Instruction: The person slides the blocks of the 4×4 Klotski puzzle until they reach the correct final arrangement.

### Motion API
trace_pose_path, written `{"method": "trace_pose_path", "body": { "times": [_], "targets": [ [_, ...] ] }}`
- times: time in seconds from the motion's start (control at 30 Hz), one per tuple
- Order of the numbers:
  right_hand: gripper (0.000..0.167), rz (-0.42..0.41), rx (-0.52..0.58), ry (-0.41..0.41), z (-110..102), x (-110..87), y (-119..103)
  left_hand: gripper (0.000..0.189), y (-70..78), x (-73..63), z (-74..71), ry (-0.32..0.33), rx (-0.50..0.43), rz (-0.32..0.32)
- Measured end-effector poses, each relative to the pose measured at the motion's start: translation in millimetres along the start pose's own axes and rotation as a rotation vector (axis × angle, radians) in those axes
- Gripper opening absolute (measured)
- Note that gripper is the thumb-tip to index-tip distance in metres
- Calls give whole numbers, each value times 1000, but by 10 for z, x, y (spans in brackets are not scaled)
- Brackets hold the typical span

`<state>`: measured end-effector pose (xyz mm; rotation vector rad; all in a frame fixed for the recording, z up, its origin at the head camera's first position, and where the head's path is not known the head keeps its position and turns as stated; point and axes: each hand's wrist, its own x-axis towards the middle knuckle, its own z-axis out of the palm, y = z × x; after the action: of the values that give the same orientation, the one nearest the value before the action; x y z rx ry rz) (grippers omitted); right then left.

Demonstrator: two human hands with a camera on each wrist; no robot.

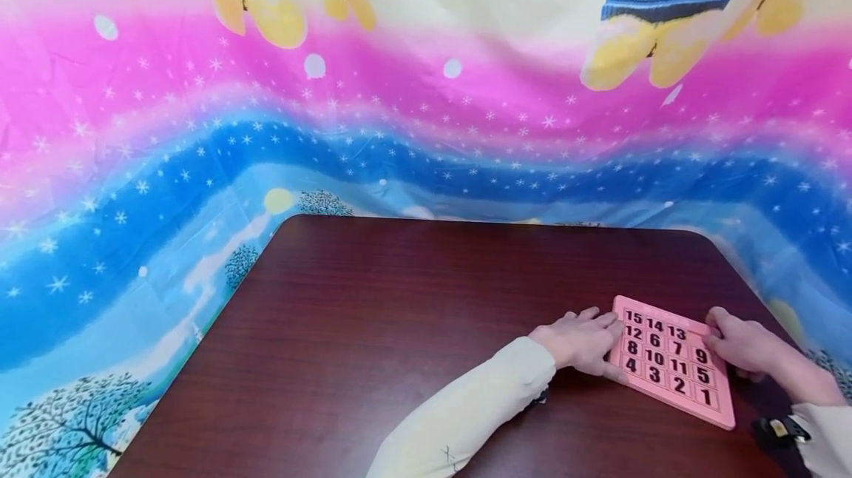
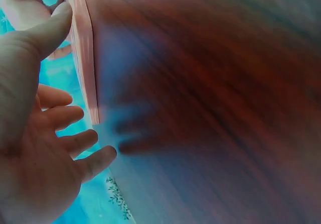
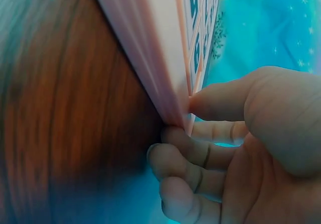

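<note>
In the head view, the left hand [image 1: 583, 342] lies along the left edge of a pink number board [image 1: 717, 420], its fingers extended and loosely spread, the thumb by the lower left corner. The right hand [image 1: 752, 345] pinches the opposite edge, thumb on top near the upper right corner and the other fingers bent below. The board lies toward the right of the dark wooden table [image 1: 399, 315], set at a slant. Its frame holds number tiles [image 1: 655, 375]: 15, 14, 13 along the top row and 4, 3, 2, 1 along the bottom. Both forearms reach in from the near side in pale sleeves [image 1: 466, 408].

In the left wrist view, the left grip is wide: the thumb tip meets the board's edge, while the fingers stretch apart; whether they touch it, I cannot tell.

In the right wrist view, the right grip is narrow, the thumb pressing the rim and the fingers curled close against the board's side.
</note>
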<state>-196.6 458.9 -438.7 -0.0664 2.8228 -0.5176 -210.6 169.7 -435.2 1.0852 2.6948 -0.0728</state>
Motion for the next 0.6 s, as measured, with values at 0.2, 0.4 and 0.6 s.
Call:
{"method": "trace_pose_path", "body": {
  "times": [0.2,0.4,0.6],
  "targets": [
    [16,-37,14,16,51,68,-123,91,-44,-38,-2,-65,21,0],
    [15,-60,20,27,90,166,-287,76,-153,-57,-5,-42,48,-12],
    [17,-86,6,21,151,270,-471,88,-267,-163,9,-9,128,-28]
  ]
}}
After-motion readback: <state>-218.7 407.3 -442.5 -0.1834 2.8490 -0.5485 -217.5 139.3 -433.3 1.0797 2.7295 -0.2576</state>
